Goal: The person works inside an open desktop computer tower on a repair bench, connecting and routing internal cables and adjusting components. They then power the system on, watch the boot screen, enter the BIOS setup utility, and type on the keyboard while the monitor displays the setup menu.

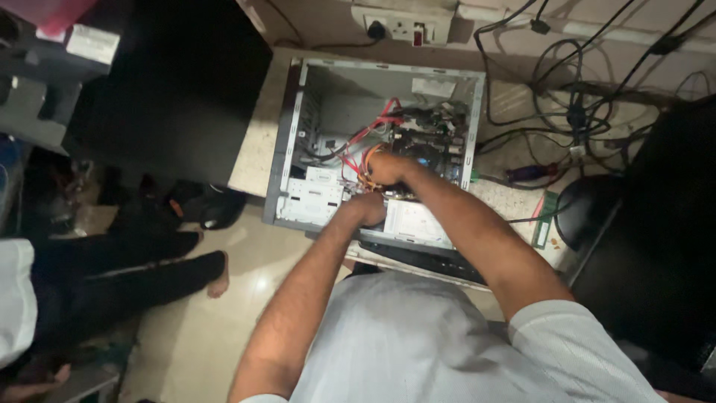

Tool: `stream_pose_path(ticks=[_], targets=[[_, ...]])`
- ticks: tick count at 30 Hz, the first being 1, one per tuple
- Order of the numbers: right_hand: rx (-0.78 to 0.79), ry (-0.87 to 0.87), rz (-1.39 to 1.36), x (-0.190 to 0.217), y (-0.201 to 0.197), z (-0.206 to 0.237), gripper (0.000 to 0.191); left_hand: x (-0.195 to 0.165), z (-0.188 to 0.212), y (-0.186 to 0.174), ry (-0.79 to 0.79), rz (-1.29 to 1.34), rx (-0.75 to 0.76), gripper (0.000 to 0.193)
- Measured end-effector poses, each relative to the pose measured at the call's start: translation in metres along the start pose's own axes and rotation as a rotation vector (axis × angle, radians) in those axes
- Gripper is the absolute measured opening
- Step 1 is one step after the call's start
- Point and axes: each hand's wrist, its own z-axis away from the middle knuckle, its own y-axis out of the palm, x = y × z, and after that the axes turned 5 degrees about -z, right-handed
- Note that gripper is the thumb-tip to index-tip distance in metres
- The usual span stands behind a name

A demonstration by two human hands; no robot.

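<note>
Below, open computer case (298,142) lying on its side on a desk (side panel off, so the insides face up) | right hand (385,168) curled among red and orange wires (365,134), grip unclear | left hand (365,207) closed, resting at drive bay (313,198), contents hidden | keyboard (418,260) at desk edge.

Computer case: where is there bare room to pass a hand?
The computer case is bare in its upper left, behind the drive bays. Cables and both hands, left and right, crowd the middle.
</note>
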Motion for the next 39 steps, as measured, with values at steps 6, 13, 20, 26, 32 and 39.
stream_pose_path(ticks=[6,13,20,26,32,39], targets=[[-0.016,-0.236,-0.199,-0.010,0.010,-0.007,0.028,0.023,0.006,-0.015,0.169,-0.033,-0.122,0.030],[-0.001,-0.058,-0.281,-0.012,0.012,-0.011,0.017,0.050,0.063,-0.043,0.298,0.298,-0.414,0.036],[-0.161,-0.078,-0.198,-0.001,-0.005,0.002,0.022,0.038,0.035,-0.016,0.059,0.073,-0.214,0.029],[-0.407,-0.137,-0.676,0.006,0.001,0.023,0.027,0.027,0.003,-0.019,0.198,-0.118,0.062,0.038],[-0.609,-0.049,-0.697,-0.007,0.001,0.044,0.020,0.014,-0.002,-0.020,0.124,-0.006,-0.006,0.040],[-0.762,0.005,-0.512,-0.005,0.002,0.043,0.018,0.013,-0.002,-0.019,0.056,-0.002,-0.111,0.032]])
